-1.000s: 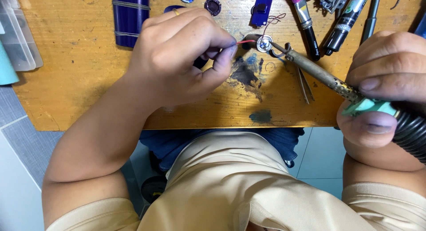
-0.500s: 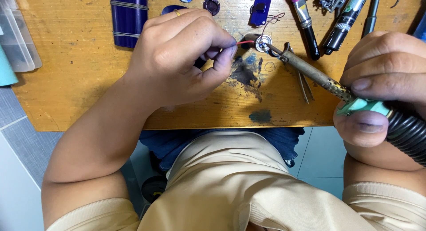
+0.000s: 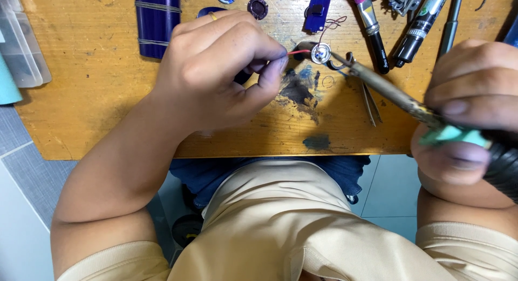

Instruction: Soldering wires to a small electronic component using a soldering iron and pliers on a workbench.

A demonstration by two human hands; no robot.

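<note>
Small round metal disc [image 3: 320, 53] sits on scorched patch of wooden bench [image 3: 81, 97], red wire [image 3: 298, 52] running into it. Left hand [image 3: 216, 70] pinches wire between thumb and fingertips, close to joint. Right hand [image 3: 469, 114] clenched around soldering iron [image 3: 388, 92], tip touching disc. Behind: blue circuit board [image 3: 318, 3], brush [image 3: 369, 22], marker pens [image 3: 426, 16]. Risk, as judged: fingertips sit near hot tip; slip could burn skin or melt insulation; wire shifting could spoil joint.
</note>
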